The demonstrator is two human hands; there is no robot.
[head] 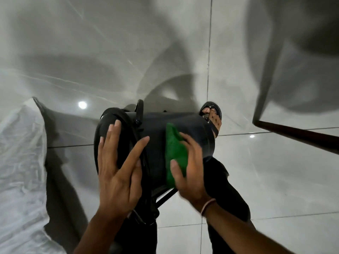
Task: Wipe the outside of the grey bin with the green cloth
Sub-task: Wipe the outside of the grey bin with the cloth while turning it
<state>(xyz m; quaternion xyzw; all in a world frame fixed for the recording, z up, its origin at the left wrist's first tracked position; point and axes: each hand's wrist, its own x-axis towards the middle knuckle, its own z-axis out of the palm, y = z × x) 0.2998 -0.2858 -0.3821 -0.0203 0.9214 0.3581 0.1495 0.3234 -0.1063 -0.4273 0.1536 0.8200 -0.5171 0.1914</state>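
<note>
The dark grey bin (156, 129) lies tipped on its side above the floor, its lid end to the left and its base to the right. My left hand (119, 167) rests flat with spread fingers on the lid end and rim, steadying the bin. My right hand (190, 165) presses the green cloth (175, 153) against the bin's curved outer wall. The cloth is folded, and part of it is hidden under my fingers. The bin's underside is out of sight.
A clear plastic bag (20, 162) lies on the left over the glossy grey tiled floor (275, 180). My sandalled foot (212, 116) shows behind the bin's base. A dark table leg and edge (271, 74) stand at the right.
</note>
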